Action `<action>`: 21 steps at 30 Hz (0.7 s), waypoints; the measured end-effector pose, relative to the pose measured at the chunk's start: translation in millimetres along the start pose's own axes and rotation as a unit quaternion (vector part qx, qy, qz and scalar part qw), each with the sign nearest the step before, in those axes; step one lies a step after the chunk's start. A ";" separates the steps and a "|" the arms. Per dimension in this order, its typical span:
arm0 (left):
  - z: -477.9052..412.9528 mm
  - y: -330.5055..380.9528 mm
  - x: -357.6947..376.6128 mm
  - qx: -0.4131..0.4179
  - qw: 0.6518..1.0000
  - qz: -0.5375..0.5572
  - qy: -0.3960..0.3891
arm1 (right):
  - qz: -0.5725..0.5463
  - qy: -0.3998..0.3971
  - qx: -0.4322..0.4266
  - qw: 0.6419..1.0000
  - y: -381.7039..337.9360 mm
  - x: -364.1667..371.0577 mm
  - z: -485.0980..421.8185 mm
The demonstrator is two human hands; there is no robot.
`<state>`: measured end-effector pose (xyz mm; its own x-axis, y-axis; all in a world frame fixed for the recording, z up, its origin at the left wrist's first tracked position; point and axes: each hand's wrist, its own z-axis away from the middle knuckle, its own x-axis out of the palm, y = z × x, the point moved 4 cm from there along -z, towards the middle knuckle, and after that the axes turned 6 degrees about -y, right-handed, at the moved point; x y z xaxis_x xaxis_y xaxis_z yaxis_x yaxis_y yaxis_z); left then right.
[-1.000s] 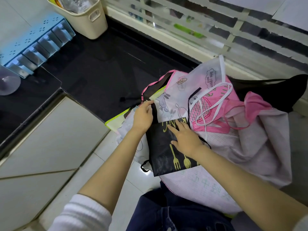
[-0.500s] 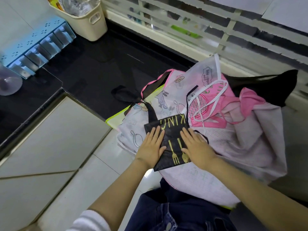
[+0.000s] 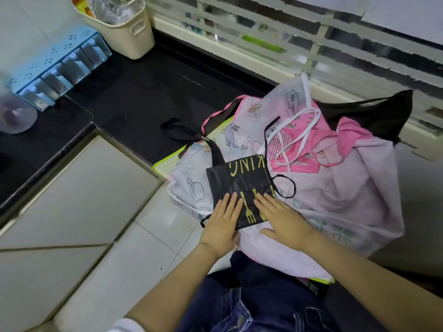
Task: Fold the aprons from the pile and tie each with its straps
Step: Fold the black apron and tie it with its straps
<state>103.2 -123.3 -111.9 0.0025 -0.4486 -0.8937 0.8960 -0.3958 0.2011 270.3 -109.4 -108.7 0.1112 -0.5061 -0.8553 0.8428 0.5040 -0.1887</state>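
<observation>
A black apron (image 3: 239, 180) with gold lettering and a gold fork print lies folded into a small rectangle on top of the pile of aprons (image 3: 335, 192). My left hand (image 3: 224, 219) lies flat on its near left corner, fingers straight. My right hand (image 3: 282, 215) presses flat on its near right edge. One black strap (image 3: 182, 130) trails from the fold's far left corner onto the dark counter. A thin black strap loop (image 3: 286, 185) sticks out on the right.
The pile holds a white cartoon-print apron (image 3: 191, 188), a pink apron (image 3: 302, 149) with white cords and a black apron (image 3: 378, 116) at the back. A cream basket (image 3: 129, 37), a blue spice rack (image 3: 60, 65) and a clear cup (image 3: 14, 113) stand on the black counter (image 3: 134, 97).
My left hand let go of the strap at the far left corner and came down flat on the folded apron. Both hands then slid toward me along it.
</observation>
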 end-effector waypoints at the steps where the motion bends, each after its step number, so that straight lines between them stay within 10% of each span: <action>1: -1.1 -0.2 -1.1 -0.018 1.000 -0.005 0.007 | 0.006 -0.006 0.002 1.000 -0.4 1.6 -2.2; 14: 11.3 -20.7 -25.5 -0.002 0.974 0.228 -0.019 | 0.021 0.038 0.026 0.999 -9.3 -28.4 11.9; 21: 25.1 -20.6 -17.6 -0.011 0.954 0.295 -0.057 | -0.177 -0.059 -0.014 0.982 5.8 -21.9 23.4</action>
<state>73.6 -127.4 -90.3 0.4623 -0.6731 -0.5773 0.7621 -0.0313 0.6467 285.1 -111.7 -79.8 -0.1247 -0.7308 -0.6711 0.8248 0.2995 -0.4795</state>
